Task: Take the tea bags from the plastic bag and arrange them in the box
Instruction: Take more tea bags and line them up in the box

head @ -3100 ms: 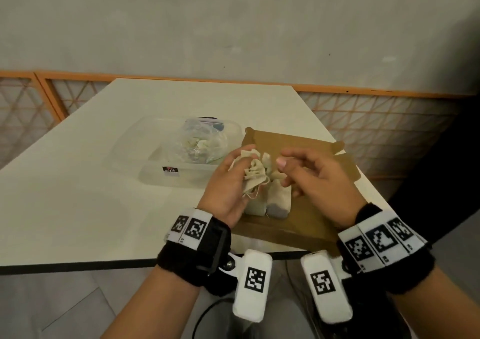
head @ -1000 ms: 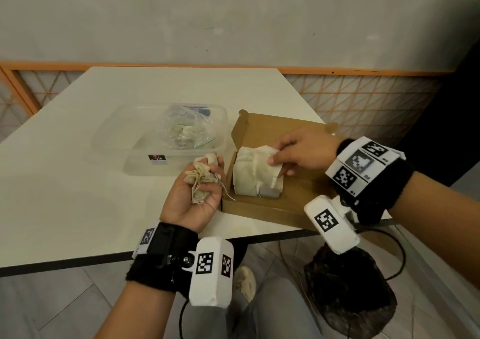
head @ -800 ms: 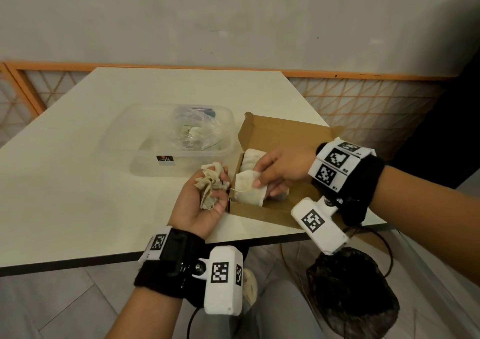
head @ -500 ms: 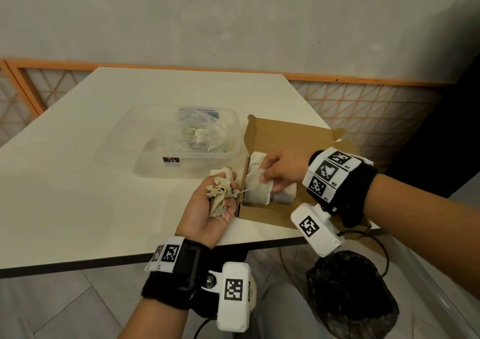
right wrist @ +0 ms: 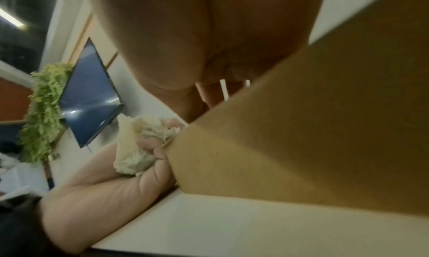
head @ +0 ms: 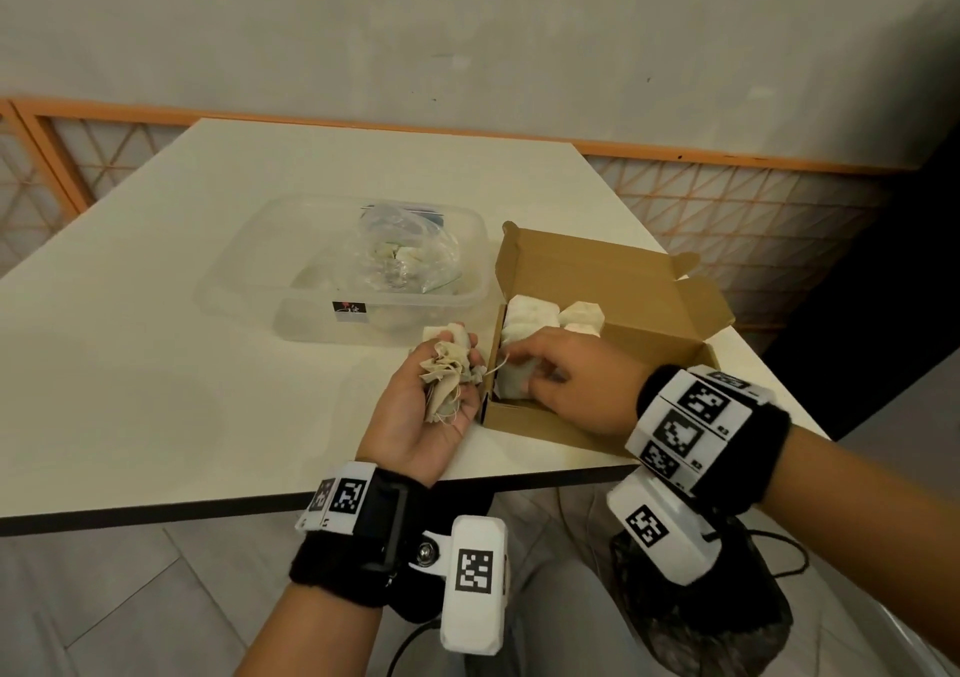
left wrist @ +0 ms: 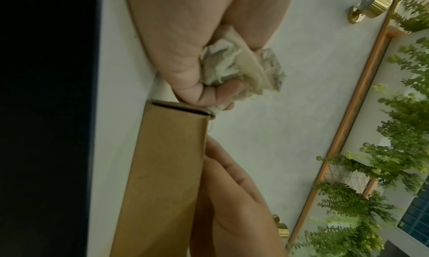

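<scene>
An open brown cardboard box (head: pixel 641 287) sits near the table's front right corner, with several pale tea bags (head: pixel 530 313) standing inside it. My right hand (head: pixel 566 377) reaches into the box's near end, fingers curled on a tea bag (head: pixel 511 383) there. My left hand (head: pixel 436 390) lies palm up just left of the box and grips a crumpled bunch of tea bags (head: pixel 447 370), seen again as tea bags (left wrist: pixel 241 68) and tea bags (right wrist: pixel 137 150) in the wrist views. The clear plastic bag (head: pixel 405 250) with more tea bags lies in a transparent tub (head: pixel 260 266).
The white table (head: pixel 156 375) has its front edge close to my wrists. The box's open lid (head: pixel 696 302) leans to the right. An orange lattice railing (head: pixel 727 198) and a grey wall stand behind the table. A dark bag (head: pixel 701 619) lies on the floor below.
My right hand has slid from the box's far end to its near end, uncovering tea bags behind it. My left hand stays beside the box with its bunch.
</scene>
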